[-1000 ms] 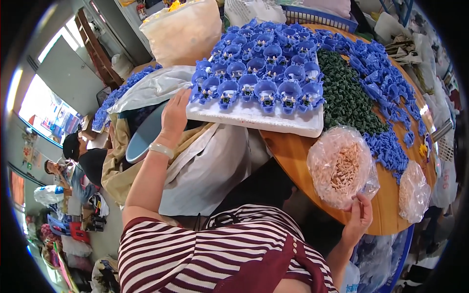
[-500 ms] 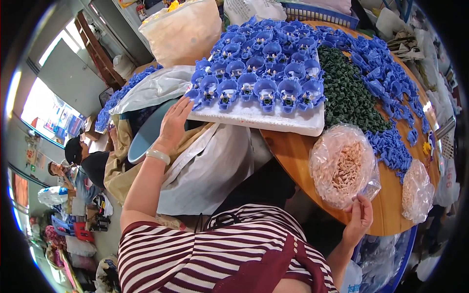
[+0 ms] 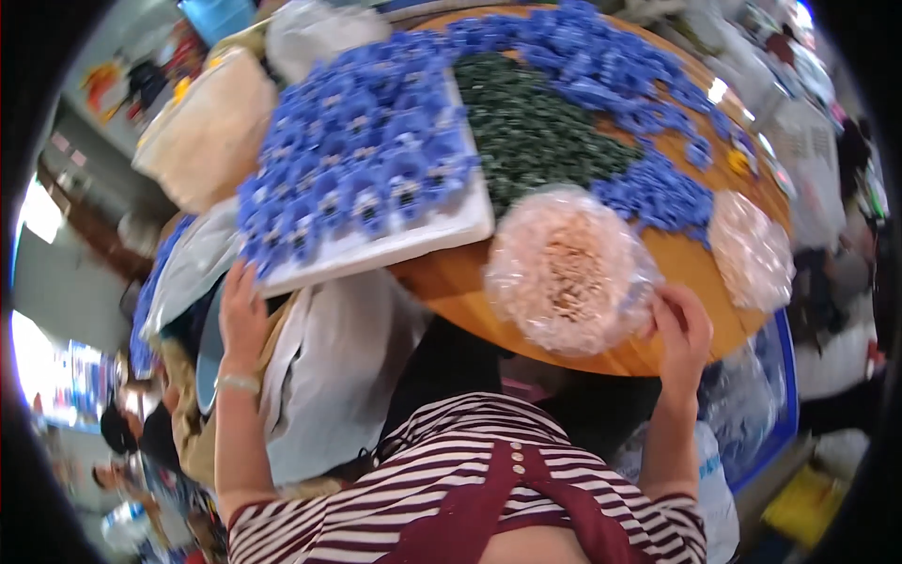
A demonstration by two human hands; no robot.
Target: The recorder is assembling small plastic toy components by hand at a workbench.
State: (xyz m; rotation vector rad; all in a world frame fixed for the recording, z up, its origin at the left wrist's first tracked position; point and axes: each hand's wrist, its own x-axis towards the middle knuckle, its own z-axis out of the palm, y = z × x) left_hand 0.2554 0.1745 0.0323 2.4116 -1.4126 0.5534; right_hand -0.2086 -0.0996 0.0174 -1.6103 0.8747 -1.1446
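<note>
My left hand rests at the near left corner of a white foam tray, its fingers stretched out against the edge. Rows of blue plastic figure parts with small dark and white pieces in them cover the tray. At the table's near edge lies a clear plastic bag, open at the top, with many small pale pink pieces inside. My right hand pinches the right rim of that bag between thumb and fingers. Motion smears the picture somewhat.
On the round wooden table lie a heap of dark green pieces, loose blue parts, small blue pieces and a second clear bag. Large sacks stand at the left. Other people sit far left.
The view has swung to the right, so the tray and table appear farther left. My left hand stays by the tray corner, and my right hand stays at the bag's rim.
</note>
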